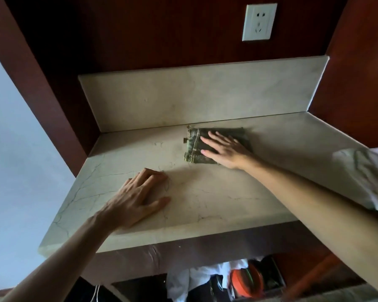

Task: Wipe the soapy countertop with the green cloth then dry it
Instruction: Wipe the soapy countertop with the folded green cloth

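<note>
The left hand (138, 197) is resting flat, fingers spread, holding nothing, on the veined beige stone countertop (216, 192). The right hand (225, 149) is pressing straight fingers on the folded dark green cloth (193, 147) near the backsplash (194, 94); unpinched, it may be slipping free, leaving soap streaks.

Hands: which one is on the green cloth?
The right hand, pressing flat on the green cloth near the backsplash. The left hand rests on bare countertop, apart from the cloth.
</note>
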